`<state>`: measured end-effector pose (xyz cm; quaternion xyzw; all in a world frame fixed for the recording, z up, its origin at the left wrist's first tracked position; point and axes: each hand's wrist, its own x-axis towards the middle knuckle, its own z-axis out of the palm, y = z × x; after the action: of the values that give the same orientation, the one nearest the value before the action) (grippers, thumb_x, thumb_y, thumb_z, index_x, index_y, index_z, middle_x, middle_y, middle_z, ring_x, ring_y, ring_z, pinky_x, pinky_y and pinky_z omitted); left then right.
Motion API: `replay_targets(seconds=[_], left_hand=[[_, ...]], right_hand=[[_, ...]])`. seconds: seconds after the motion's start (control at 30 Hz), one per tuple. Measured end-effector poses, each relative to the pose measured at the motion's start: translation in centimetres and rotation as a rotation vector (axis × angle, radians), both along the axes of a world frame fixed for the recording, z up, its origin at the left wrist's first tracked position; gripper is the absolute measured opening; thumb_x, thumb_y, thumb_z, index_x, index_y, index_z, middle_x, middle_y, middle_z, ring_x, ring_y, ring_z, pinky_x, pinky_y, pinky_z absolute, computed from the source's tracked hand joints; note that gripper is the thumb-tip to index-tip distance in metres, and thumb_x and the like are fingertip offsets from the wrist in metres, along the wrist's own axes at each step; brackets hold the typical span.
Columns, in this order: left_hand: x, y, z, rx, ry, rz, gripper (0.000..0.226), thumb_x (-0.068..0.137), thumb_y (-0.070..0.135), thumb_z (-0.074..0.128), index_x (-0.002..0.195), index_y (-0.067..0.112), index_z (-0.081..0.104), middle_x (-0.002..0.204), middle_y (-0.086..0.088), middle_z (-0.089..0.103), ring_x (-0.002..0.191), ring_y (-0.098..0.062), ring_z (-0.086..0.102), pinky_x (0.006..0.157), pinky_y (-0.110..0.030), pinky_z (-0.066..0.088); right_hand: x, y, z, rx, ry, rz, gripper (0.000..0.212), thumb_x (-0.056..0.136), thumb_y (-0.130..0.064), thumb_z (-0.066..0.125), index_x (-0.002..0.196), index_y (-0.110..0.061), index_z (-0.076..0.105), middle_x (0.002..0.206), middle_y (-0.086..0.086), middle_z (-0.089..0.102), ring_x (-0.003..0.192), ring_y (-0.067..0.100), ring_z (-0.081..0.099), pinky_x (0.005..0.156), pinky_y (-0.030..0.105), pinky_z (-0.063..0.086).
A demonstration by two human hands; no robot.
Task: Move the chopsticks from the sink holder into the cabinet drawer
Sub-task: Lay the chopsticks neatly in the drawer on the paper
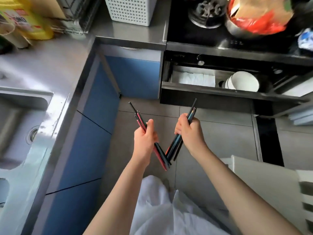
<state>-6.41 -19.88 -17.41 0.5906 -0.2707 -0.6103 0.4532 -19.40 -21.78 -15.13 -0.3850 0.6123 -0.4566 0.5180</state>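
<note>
My left hand [146,135] is shut on a bundle of dark and red chopsticks [139,118], tips pointing up and left. My right hand [189,131] is shut on a second bundle of dark chopsticks [193,107], tips pointing up and right. The lower ends of the two bundles meet in a V above the tiled floor. Ahead and to the right, the black cabinet drawer [211,92] under the stove stands pulled out, with white bowls [242,81] and a white cloth [197,78] inside. Both hands are below the drawer's front edge.
A steel sink [22,119] is set in the grey counter on the left, above blue cabinet doors [98,112]. A white perforated basket [132,11] and a yellow bottle [27,21] stand on the counter. A black stove with a burner [206,11] and a pot [254,19] is above the drawer.
</note>
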Motion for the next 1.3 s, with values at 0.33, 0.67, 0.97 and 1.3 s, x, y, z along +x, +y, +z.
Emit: replay_targets(seconds=[0.33,0.67,0.97,1.3], left_hand=[[-7.1,-13.4,-2.2,0.029,0.012,-0.023,0.042,0.103,0.025,0.046,0.067,0.025,0.024,0.052,0.009,0.02,0.048,-0.01,0.018,0.05,-0.026,0.019],[-13.1,-27.8,-3.0,0.008,0.028,-0.084,0.043,0.103,0.023,0.045,0.065,0.023,0.025,0.048,0.012,0.025,0.045,-0.008,0.021,0.046,-0.022,0.023],[-18.6,-34.2,-4.7,0.048,0.033,0.053,0.044,0.103,0.027,0.044,0.063,0.024,0.027,0.049,0.01,0.022,0.045,-0.011,0.02,0.047,-0.023,0.025],[-26.4,-37.4,-9.0,0.22,0.106,0.487,0.043,0.1,0.027,0.047,0.063,0.028,0.025,0.054,0.007,0.015,0.05,-0.013,0.015,0.057,-0.033,0.016]], right_hand=[[-8.0,-11.9,-1.7,0.021,-0.081,-0.099,0.044,0.101,-0.01,0.032,0.059,-0.018,0.026,0.041,-0.015,0.026,0.038,0.001,0.024,0.042,0.015,0.027],[-14.2,-24.5,-2.4,0.045,0.008,-0.087,0.045,0.099,-0.02,0.037,0.054,-0.023,0.032,0.038,-0.013,0.031,0.038,0.004,0.028,0.05,0.032,0.027],[-20.6,-32.2,-3.1,0.027,0.069,-0.031,0.054,0.096,-0.026,0.036,0.043,-0.028,0.044,0.037,-0.011,0.037,0.037,0.002,0.034,0.052,0.026,0.029],[-28.5,-39.8,-4.1,0.024,0.13,0.29,0.047,0.099,-0.022,0.038,0.052,-0.022,0.03,0.041,-0.011,0.031,0.043,0.012,0.031,0.05,0.031,0.033]])
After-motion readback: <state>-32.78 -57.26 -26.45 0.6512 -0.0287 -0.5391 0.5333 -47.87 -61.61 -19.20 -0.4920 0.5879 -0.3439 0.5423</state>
